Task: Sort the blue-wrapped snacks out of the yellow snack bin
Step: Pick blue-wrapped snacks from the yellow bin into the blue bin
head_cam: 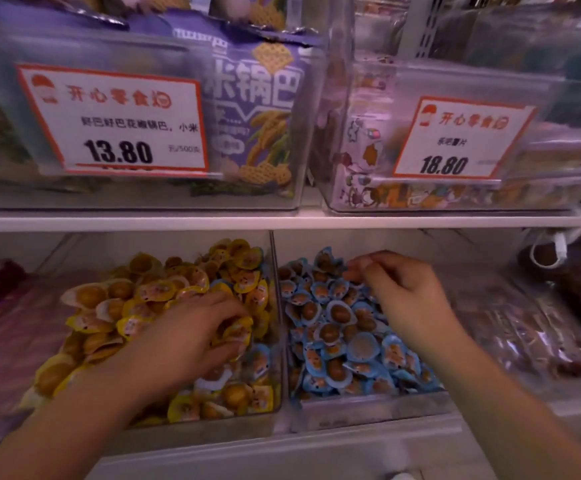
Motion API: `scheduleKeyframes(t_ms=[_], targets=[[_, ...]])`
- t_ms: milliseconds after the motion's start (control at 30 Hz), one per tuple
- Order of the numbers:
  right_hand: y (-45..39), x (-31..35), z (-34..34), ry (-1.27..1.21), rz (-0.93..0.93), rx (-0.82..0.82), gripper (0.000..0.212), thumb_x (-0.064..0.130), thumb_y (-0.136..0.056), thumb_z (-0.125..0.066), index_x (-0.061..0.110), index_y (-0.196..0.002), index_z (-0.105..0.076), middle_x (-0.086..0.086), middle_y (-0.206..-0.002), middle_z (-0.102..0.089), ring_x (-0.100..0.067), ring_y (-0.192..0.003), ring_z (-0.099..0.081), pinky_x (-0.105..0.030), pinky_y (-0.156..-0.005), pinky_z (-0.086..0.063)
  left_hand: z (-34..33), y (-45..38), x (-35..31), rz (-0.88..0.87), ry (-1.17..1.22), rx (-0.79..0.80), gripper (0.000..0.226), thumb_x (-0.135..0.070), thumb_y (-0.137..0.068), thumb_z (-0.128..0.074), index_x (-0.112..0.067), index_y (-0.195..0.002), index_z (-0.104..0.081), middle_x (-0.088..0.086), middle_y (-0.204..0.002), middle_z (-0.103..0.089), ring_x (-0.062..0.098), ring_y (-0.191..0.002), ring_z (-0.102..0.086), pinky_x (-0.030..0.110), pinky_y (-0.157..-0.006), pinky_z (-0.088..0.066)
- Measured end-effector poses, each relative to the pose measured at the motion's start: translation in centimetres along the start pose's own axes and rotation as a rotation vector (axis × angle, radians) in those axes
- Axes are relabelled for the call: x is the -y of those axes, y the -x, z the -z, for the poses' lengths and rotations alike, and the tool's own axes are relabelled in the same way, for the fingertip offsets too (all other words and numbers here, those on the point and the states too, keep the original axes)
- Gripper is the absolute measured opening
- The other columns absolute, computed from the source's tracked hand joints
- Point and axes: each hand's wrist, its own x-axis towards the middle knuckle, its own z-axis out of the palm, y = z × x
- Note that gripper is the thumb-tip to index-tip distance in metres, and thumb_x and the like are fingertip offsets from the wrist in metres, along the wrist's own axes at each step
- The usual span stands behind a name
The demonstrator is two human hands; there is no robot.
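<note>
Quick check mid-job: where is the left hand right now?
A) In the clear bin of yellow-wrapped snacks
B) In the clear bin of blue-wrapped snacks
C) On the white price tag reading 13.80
A: the left hand digs among the yellow-wrapped snacks, left of the clear divider wall.

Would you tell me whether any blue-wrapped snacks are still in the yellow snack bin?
Yes: at least one blue-wrapped snack lies among yellow ones in the yellow snack bin, just below the left hand.

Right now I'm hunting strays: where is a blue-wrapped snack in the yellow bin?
Head view: one blue-wrapped snack lies at the yellow bin's right wall, just below the left hand.
</note>
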Motion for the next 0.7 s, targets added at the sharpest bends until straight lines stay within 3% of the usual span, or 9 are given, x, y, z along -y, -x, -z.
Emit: scheduleKeyframes(t_ms=[133, 233, 267, 367, 433, 500, 567, 633, 700], targets=[[1.9, 1.4, -3.5, 0.05, 0.114, 0.133, 0.017, 0.039, -0.097, -0.054, 0.04, -0.093, -0.07, 0.018, -0.09, -0.072, -0.002, -0.084, -0.067, -0.017, -0.066, -0.051, 2.1, 0.4, 2.7, 0.13, 0.053, -0.158, 0.034, -0.033, -0.08, -0.076, -0.035, -0.113, -0.065, -0.015, -0.109, -0.067, 0.009, -0.1, -0.063, 0.024, -0.084, -0.049], [2.6, 2.5, -5.1, 0.042, 0.204, 0.116, 0.016, 0.039, -0.094, -0.053, 0.039, -0.097, -0.069, 0.024, -0.095, -0.068, 0.005, -0.092, -0.064, -0.008, -0.071, -0.047, 3.1, 1.1, 4.0, 0.219, 0.117, -0.204, 0.038, -0.037, -0.083, -0.075, -0.033, -0.119, -0.066, -0.02, -0.11, -0.065, -0.009, -0.098, -0.056, 0.0, -0.08, -0.035], [2.7, 2.9, -5.6, 0.061, 0.253, 0.103, 0.017, 0.036, -0.094, -0.053, 0.037, -0.098, -0.069, 0.022, -0.095, -0.067, 0.004, -0.093, -0.063, -0.007, -0.072, -0.045, 3.3, 1.3, 4.1, 0.232, 0.15, -0.216, 0.04, -0.04, -0.082, -0.075, -0.034, -0.121, -0.065, -0.022, -0.108, -0.064, -0.01, -0.098, -0.056, -0.002, -0.079, -0.035], [2.8, 3.6, -6.9, 0.133, 0.373, 0.115, 0.02, 0.028, -0.095, -0.052, 0.026, -0.106, -0.069, 0.017, -0.101, -0.063, 0.0, -0.1, -0.06, -0.01, -0.082, -0.044, 3.8, 1.7, 3.8, 0.28, 0.266, -0.237, 0.053, -0.038, -0.075, -0.082, -0.032, -0.124, -0.063, -0.02, -0.116, -0.063, -0.007, -0.101, -0.059, 0.01, -0.085, -0.043], [2.8, 3.8, -7.8, 0.161, 0.398, 0.124, 0.022, 0.026, -0.094, -0.053, 0.022, -0.107, -0.07, 0.011, -0.104, -0.062, -0.004, -0.105, -0.058, -0.016, -0.089, -0.044, 4.3, 1.9, 3.6, 0.313, 0.362, -0.276, 0.048, -0.03, -0.07, -0.087, -0.022, -0.114, -0.068, -0.021, -0.126, -0.058, -0.009, -0.104, -0.058, 0.006, -0.086, -0.043], [2.9, 3.8, -8.5, 0.217, 0.431, 0.115, 0.021, 0.023, -0.092, -0.056, 0.018, -0.107, -0.071, 0.008, -0.104, -0.062, -0.011, -0.107, -0.055, -0.019, -0.091, -0.042, 4.8, 2.3, 3.5, 0.335, 0.411, -0.389, 0.044, -0.02, -0.074, -0.084, -0.021, -0.114, -0.067, -0.015, -0.115, -0.066, -0.005, -0.095, -0.064, 0.003, -0.079, -0.044], [2.9, 3.8, -9.1, 0.28, 0.465, 0.107, 0.02, 0.02, -0.091, -0.058, 0.016, -0.105, -0.071, 0.006, -0.104, -0.062, -0.014, -0.108, -0.052, -0.019, -0.092, -0.04, 5.1, 2.8, 3.3, 0.356, 0.409, -0.524, 0.048, -0.011, -0.083, -0.075, -0.027, -0.125, -0.059, -0.007, -0.102, -0.07, 0.004, -0.089, -0.068, 0.011, -0.078, -0.05], [2.9, 3.6, -9.6, 0.317, 0.478, 0.105, 0.021, 0.02, -0.091, -0.058, 0.014, -0.105, -0.072, 0.006, -0.104, -0.062, -0.015, -0.109, -0.049, -0.02, -0.091, -0.04, 5.1, 3.2, 3.3, 0.368, 0.236, -0.52, 0.049, -0.013, -0.088, -0.068, -0.027, -0.132, -0.054, -0.002, -0.118, -0.066, 0.013, -0.104, -0.066, 0.026, -0.092, -0.051], [3.0, 3.4, -9.8, 0.326, 0.479, 0.106, 0.021, 0.021, -0.091, -0.057, 0.015, -0.105, -0.072, 0.008, -0.103, -0.062, -0.014, -0.11, -0.048, -0.017, -0.092, -0.038, 4.7, 3.5, 3.0, 0.339, 0.101, -0.413, 0.051, -0.019, -0.088, -0.068, -0.025, -0.137, -0.054, -0.001, -0.135, -0.058, 0.018, -0.121, -0.058, 0.029, -0.104, -0.044]])
